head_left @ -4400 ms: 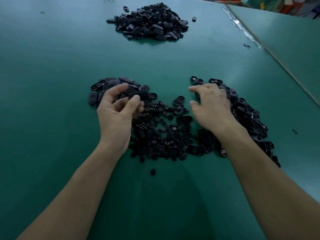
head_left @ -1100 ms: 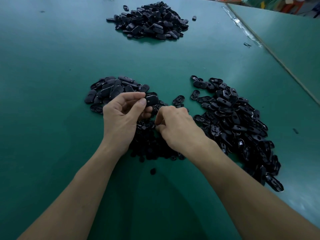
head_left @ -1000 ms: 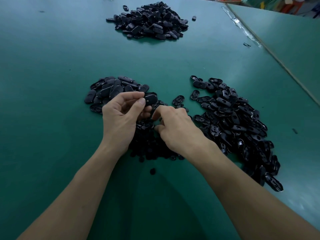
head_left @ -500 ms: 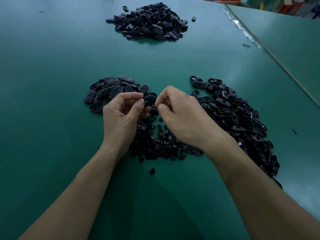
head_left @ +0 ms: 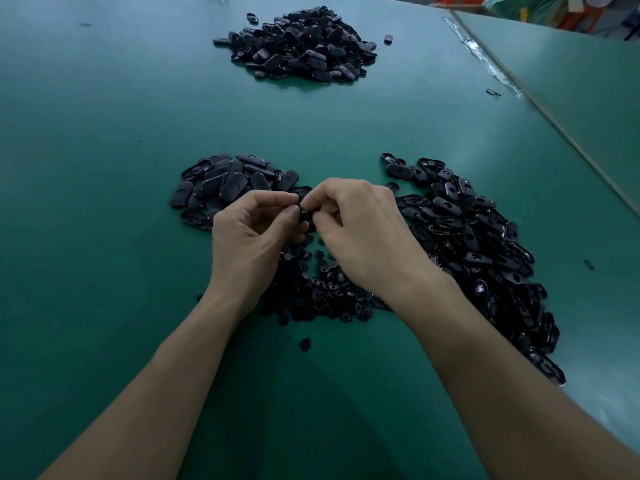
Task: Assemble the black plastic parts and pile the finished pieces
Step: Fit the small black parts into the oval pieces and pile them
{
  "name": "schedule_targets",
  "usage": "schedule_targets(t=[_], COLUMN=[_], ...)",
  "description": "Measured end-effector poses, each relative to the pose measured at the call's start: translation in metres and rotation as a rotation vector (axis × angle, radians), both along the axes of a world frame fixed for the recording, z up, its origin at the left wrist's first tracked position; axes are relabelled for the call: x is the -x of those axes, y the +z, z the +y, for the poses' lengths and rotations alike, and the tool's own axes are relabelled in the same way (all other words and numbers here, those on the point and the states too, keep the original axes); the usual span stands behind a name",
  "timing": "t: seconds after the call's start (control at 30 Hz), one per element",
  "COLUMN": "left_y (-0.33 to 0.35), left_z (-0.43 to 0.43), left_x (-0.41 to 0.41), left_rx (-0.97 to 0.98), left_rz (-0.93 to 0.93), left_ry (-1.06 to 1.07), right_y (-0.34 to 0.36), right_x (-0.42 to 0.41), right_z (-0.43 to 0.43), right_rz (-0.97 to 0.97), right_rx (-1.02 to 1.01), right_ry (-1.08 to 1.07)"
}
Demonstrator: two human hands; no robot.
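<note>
Four heaps of black parts sit on the green table: far heap, left heap, middle heap, right heap, each beyond counting. Two hands, left hand and right hand, pinch one part. Two strays lie apart: far stray and near stray.

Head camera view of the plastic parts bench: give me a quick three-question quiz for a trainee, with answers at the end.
1. True or false: the left hand and right hand both pinch one black part.
2. Where does the heap of small pieces lie? A: by the wrists. B: at the far end. C: inside the left palm.
3. Short answer: which heap lies farthest from both hands?

Key: 1 true. 2 A. 3 the far heap, at the top of the view.
</note>
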State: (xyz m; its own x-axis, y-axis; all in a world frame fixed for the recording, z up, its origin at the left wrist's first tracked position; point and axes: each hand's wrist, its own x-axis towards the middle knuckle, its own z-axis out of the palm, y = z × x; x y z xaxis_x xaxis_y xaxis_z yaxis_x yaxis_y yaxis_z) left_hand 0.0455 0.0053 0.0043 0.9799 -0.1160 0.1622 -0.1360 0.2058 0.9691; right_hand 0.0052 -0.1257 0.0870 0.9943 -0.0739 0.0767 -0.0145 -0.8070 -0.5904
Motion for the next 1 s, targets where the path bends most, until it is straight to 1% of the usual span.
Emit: schedule_targets(t=[0.1, 0.17, 0.37, 0.83, 1.0], left_y=[0.0, 0.0, 0.001, 0.004, 0.004], left_z=[0.001, 0.001, 0.001, 0.001, 0.002], left_x=[-0.001, -0.001, 0.0, 0.002, 0.003], left_rx=[0.016, 0.024, -0.017, -0.013, -0.036], left_rz=[-0.002, 0.0, -0.026, -0.033, -0.048], left_ry=[-0.005, -0.015, -0.055, -0.074, -0.081], right_y=[-0.006, -0.008, -0.009, -0.004, 0.001], right_x=[-0.002, -0.003, -0.003, -0.002, -0.003], right_z=[0.002, 0.002, 0.005, 0.01, 0.009], right_rz=[-0.003, -0.008, -0.055, -0.038, 0.03], right_rx=[-0.043, -0.037, -0.059, -0.057, -0.062], right_ry=[-0.048, -0.079, -0.125, -0.134, -0.116])
